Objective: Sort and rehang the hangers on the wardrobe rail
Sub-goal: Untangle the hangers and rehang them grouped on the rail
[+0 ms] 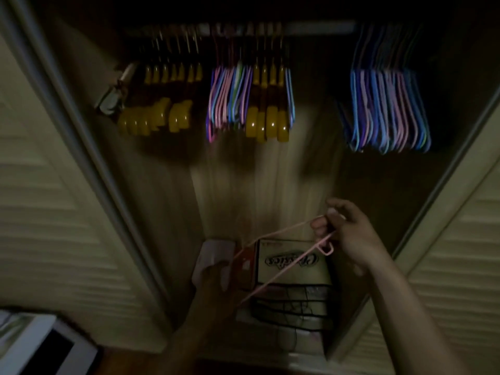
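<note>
A thin pink hanger [281, 269] is held low in front of the open wardrobe. My right hand [349, 234] pinches its right end near the small hook notch. My left hand [216, 282] is dark and blurred at the hanger's lower left end; its grip cannot be made out. Above, the wardrobe rail [319, 27] carries a group of yellow wooden hangers [159, 104] at left, mixed pink, blue and green plastic hangers [230, 98] beside more yellow ones [267, 109] in the middle, and a bunch of blue and pink plastic hangers [387, 109] at right.
Louvred wardrobe doors stand at left [54, 198] and right [460, 253]. On the wardrobe floor lie a printed cardboard box [292, 263], a white object [213, 250] and black wire items [295, 301]. A white-framed thing [46, 347] sits at bottom left.
</note>
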`<control>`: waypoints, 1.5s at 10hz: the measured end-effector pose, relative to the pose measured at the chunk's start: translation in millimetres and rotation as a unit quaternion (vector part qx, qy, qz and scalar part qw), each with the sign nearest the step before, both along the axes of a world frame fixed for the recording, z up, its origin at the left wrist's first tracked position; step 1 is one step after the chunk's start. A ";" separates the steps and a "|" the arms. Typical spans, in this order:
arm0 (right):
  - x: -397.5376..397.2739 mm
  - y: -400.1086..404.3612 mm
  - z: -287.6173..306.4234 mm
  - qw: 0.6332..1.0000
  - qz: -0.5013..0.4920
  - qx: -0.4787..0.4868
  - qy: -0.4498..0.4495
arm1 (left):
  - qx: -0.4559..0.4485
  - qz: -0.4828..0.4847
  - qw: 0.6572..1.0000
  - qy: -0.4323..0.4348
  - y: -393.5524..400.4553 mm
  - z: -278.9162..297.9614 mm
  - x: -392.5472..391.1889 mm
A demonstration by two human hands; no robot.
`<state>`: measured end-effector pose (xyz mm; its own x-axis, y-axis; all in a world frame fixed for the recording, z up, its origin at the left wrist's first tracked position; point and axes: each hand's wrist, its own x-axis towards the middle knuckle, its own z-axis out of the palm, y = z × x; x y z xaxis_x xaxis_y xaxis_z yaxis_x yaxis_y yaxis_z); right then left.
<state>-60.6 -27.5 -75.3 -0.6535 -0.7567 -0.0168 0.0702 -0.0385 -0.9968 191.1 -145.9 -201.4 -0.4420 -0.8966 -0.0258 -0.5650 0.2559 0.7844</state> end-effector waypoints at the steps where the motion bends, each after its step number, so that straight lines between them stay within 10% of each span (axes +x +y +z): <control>1: -2.7 10.2 -9.1 0.998 0.001 -0.037 -0.044 | 0.065 -0.041 0.997 -0.003 -10.7 -18.7 42.6; 2: -8.2 17.6 -18.9 0.995 -0.016 -0.052 -0.088 | 0.074 -0.061 0.995 -0.026 -32.7 -15.4 73.7; 4: -13.6 32.0 -71.6 0.970 -0.096 0.006 -0.224 | 0.352 0.010 0.902 0.249 -19.1 -2.6 107.2; 5: 0.2 27.1 -123.9 0.950 -0.068 0.293 -0.084 | 0.406 -0.030 0.874 0.264 -4.5 12.7 102.0; 7: 59.8 9.8 -119.7 0.939 0.144 0.270 -0.155 | 0.518 -0.028 0.808 0.279 17.9 27.7 44.5; 9: 101.0 -2.3 -75.0 0.937 0.263 0.195 -0.120 | 0.443 -0.024 0.861 0.246 31.6 24.1 -35.3; 12: 90.1 5.1 -68.4 0.935 0.230 0.232 0.138 | 0.461 0.066 0.836 0.289 38.1 26.4 -73.7; 14: 81.0 13.9 -46.5 0.891 0.062 0.307 0.329 | 0.383 -0.063 0.901 0.194 28.9 58.5 -82.6; 15: 52.5 24.2 -16.0 0.878 -0.025 0.329 0.348 | 0.202 -0.070 0.966 0.145 1.4 91.8 -69.4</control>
<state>-8.1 -3.3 -91.4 -0.7113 -0.7025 -0.0234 -0.5492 0.5762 -0.6053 121.7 -144.5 -109.7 -0.5993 -0.7702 -0.2181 -0.2889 -0.0460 0.9563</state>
